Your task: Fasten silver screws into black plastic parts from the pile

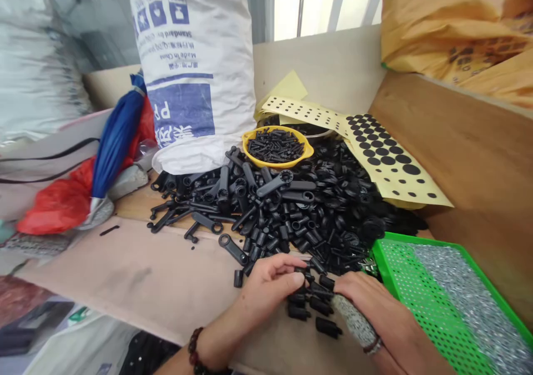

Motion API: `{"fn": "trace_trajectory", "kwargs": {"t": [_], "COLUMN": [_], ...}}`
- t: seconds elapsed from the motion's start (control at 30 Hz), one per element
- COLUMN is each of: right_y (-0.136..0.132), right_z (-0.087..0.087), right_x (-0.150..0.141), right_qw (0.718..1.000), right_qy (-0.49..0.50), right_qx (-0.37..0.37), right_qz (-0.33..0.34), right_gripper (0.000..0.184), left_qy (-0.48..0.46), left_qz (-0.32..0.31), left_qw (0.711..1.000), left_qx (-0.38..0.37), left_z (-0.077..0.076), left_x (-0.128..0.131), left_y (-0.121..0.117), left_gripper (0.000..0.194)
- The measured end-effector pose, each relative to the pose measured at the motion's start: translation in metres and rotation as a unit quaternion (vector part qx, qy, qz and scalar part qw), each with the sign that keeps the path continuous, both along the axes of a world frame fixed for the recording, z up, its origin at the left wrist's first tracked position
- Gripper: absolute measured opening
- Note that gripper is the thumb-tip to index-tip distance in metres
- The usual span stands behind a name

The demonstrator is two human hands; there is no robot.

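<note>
My left hand has its thumb and forefinger closed on a small black plastic cylinder, at the front edge of a pile of black parts. To its right, my right hand is curled, its fingertips mostly hidden beside the loose cylinders. A speckled grey knit covering wraps part of that hand. Between and below the hands, several black cylinders with thin ends poking out lie in rough rows; one cylinder sits nearest me. A black crank-like arm rests left of the pile.
A green perforated tray with small silvery pieces stands at right. Behind the pile are a yellow basket of black screw-like parts, a white sack and yellow sticker sheets. A blue folded umbrella leans at left.
</note>
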State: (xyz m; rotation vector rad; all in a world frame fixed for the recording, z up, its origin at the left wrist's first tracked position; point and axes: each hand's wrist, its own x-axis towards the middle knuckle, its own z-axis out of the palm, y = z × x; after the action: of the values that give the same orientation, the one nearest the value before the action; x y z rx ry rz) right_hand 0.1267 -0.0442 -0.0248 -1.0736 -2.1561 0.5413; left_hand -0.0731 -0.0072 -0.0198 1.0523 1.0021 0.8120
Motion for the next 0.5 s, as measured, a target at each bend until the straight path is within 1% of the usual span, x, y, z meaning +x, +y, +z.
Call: {"fn": "trace_trajectory", "kwargs": {"t": [0.1,0.2,0.27,0.33,0.43,0.5], "right_y": [0.001,0.005,0.007,0.008,0.008,0.009], "right_z": [-0.009,-0.014,-0.014,-0.013,-0.011,-0.011], "right_x": [-0.001,0.003,0.008,0.010,0.011,0.011], "right_qw": [0.999,0.995,0.991,0.990,0.989,0.989], "right_qy": [0.005,-0.023,-0.039,-0.043,-0.028,-0.018], "right_qx": [0.040,0.089,0.112,0.120,0.115,0.117], "right_qz": [-0.027,-0.050,-0.057,-0.064,-0.084,-0.091], "right_gripper": [0.014,0.016,0.020,0.022,0.019,0.018], "left_qy": [-0.132,-0.203,-0.213,-0.216,-0.222,-0.223], "left_qz": [0.047,0.067,0.072,0.068,0.059,0.060], "left_qw": [0.986,0.966,0.961,0.960,0.959,0.958], "left_qx": [-0.090,-0.147,-0.162,-0.165,-0.167,-0.171], "left_z": [0.000,0.000,-0.001,-0.002,-0.002,-0.002], "left_x": [0.018,0.030,0.034,0.035,0.035,0.035], "left_y": [0.006,0.008,0.009,0.010,0.010,0.011], "left_gripper": [0.034,0.035,0.037,0.035,0.032,0.032]}}
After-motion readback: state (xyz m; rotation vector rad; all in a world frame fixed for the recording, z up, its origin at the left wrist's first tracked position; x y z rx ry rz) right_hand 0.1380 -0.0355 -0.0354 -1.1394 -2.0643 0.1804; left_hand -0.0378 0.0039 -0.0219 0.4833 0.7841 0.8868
